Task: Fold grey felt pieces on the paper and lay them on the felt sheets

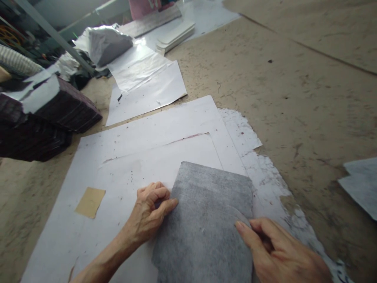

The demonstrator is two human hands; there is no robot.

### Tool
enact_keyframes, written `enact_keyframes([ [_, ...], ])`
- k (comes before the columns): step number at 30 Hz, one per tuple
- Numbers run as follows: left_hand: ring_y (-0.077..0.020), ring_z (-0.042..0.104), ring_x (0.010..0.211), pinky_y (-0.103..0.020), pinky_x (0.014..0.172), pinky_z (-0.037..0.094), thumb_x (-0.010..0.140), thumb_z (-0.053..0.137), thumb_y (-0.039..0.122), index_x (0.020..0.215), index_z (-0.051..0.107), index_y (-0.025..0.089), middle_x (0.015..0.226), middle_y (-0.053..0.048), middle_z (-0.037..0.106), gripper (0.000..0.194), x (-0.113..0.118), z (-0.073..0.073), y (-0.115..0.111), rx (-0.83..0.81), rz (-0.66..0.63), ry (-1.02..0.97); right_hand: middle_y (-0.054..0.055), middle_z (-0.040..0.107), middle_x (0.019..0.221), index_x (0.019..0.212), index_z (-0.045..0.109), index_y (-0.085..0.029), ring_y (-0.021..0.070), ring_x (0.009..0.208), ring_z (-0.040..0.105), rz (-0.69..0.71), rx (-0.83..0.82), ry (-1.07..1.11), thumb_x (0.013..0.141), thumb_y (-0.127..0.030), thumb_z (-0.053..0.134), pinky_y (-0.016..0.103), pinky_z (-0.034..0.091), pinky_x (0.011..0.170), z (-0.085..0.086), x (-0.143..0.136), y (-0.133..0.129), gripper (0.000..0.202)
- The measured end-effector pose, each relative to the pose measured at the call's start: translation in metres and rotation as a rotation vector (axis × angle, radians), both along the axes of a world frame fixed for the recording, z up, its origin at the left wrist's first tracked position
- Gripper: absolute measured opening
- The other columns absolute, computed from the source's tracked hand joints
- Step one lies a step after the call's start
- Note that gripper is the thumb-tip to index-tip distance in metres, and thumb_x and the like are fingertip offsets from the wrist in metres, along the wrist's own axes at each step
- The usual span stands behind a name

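Observation:
A grey, felt-like sheet [206, 228] with a mottled surface lies in front of me over white paper. My left hand [154, 210] is closed at its left edge, thumb on top and the other fingers curled; a bit of something dark purple shows between them. On the right edge, my right hand [277, 247] pinches the sheet between thumb and fingers. A faint curved crease runs near the right thumb. The sheet's lower end is cut off by the frame. To the left of my left hand, a small tan square [90, 202] rests on the white paper [118, 173].
Dark stacked blocks of material [76, 108] stand at left. Beyond the paper are more white sheets [147, 94], a silvery wrapped bundle [107, 45] and a cream stack [176, 37]. Another greyish sheet [363, 184] lies at right on the brown table covering [309, 118]. Someone in pink [144, 8] is at the far side.

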State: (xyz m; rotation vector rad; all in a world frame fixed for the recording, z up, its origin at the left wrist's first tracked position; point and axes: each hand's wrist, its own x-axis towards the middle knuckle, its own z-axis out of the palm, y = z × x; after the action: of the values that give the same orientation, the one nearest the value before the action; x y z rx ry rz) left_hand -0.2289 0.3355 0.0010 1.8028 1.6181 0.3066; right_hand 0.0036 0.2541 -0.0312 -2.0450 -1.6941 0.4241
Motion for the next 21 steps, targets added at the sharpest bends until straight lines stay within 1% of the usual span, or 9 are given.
enact_keyframes([
  [3, -0.0135, 0.045, 0.065, -0.030, 0.062, 0.031, 0.078, 0.051, 0.030, 0.053, 0.036, 0.019, 0.060, 0.003, 0.042, 0.031, 0.000, 0.001, 0.000, -0.010, -0.007, 0.001, -0.008, 0.059, 0.052, 0.058, 0.056, -0.027, 0.0102, 0.041, 0.056, 0.008, -0.017, -0.012, 0.083, -0.041, 0.050, 0.017, 0.039, 0.032, 0.001, -0.001, 0.001, 0.029],
  [7, -0.0139, 0.045, 0.067, -0.031, 0.066, 0.030, 0.078, 0.051, 0.028, 0.055, 0.039, 0.019, 0.063, 0.003, 0.044, 0.027, 0.001, -0.001, -0.002, 0.028, -0.012, 0.001, -0.008, 0.058, 0.052, 0.058, 0.055, -0.027, 0.0109, 0.042, 0.056, 0.003, 0.008, -0.026, 0.083, -0.040, 0.050, 0.018, 0.038, 0.032, 0.002, -0.003, 0.002, 0.029],
  [13, -0.0142, 0.048, 0.070, -0.036, 0.077, 0.030, 0.080, 0.051, 0.026, 0.062, 0.045, 0.019, 0.066, 0.004, 0.048, 0.020, -0.001, -0.010, -0.014, 0.209, -0.024, 0.069, -0.006, 0.058, 0.050, 0.055, 0.053, -0.025, 0.0119, 0.041, 0.055, -0.039, 0.035, -0.057, 0.082, -0.042, 0.050, 0.020, 0.037, 0.031, 0.002, -0.007, 0.004, 0.032],
  [17, -0.0147, 0.049, 0.071, -0.036, 0.076, 0.032, 0.082, 0.051, 0.023, 0.066, 0.046, 0.019, 0.069, 0.003, 0.051, 0.017, 0.002, -0.014, -0.019, 0.326, -0.037, 0.097, -0.004, 0.055, 0.047, 0.053, 0.051, -0.025, 0.0130, 0.041, 0.054, -0.077, 0.035, -0.085, 0.082, -0.041, 0.048, 0.022, 0.036, 0.032, 0.003, -0.010, 0.005, 0.034],
  [21, -0.0148, 0.048, 0.068, -0.037, 0.074, 0.033, 0.081, 0.049, 0.022, 0.066, 0.045, 0.020, 0.067, 0.002, 0.048, 0.016, 0.005, -0.015, -0.020, 0.373, -0.056, 0.140, -0.004, 0.054, 0.046, 0.053, 0.049, -0.025, 0.0129, 0.036, 0.049, -0.090, 0.036, -0.113, 0.081, -0.039, 0.048, 0.023, 0.034, 0.031, 0.004, -0.013, 0.005, 0.032],
])
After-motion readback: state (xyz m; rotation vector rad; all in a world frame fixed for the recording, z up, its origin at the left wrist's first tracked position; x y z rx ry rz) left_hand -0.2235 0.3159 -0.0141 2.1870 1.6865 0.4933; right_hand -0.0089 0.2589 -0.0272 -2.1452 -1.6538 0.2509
